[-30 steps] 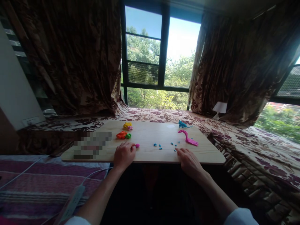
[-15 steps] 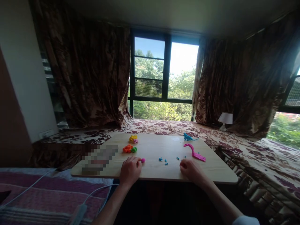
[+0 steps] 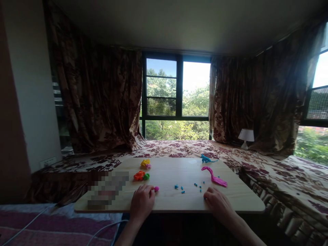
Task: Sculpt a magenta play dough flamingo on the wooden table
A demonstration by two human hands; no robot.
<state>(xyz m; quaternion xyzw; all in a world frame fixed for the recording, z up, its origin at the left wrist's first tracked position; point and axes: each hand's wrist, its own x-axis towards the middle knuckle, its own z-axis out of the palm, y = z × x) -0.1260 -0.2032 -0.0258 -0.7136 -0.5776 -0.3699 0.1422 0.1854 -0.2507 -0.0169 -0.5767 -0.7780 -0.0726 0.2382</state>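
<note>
My left hand [image 3: 142, 201] is closed near the table's front edge, with a pink clay ball [image 3: 156, 188] at its fingertips. At the right, my right hand [image 3: 217, 201] is closed in a pinch, and a speck of blue shows at its fingertips. Several small blue clay pieces [image 3: 182, 192] lie scattered between the two hands. Beyond my right hand lies a long, curved pink clay strip [image 3: 212, 175] with a wider end. A blue dinosaur figure [image 3: 207, 159] stands behind it.
Orange clay [image 3: 139, 175] touches green clay [image 3: 146, 176] on the left of the light wooden table [image 3: 169, 206]. Behind them sit yellow [image 3: 145, 162] and pale pink lumps. A blurred-out item [image 3: 109, 189] lies at the left edge. A white lamp [image 3: 246, 136] stands beyond.
The view has tilted up, so the table sits lower. My right hand has shifted slightly right, away from the blue pieces, uncovering another one. My left hand stays by the pink ball.
</note>
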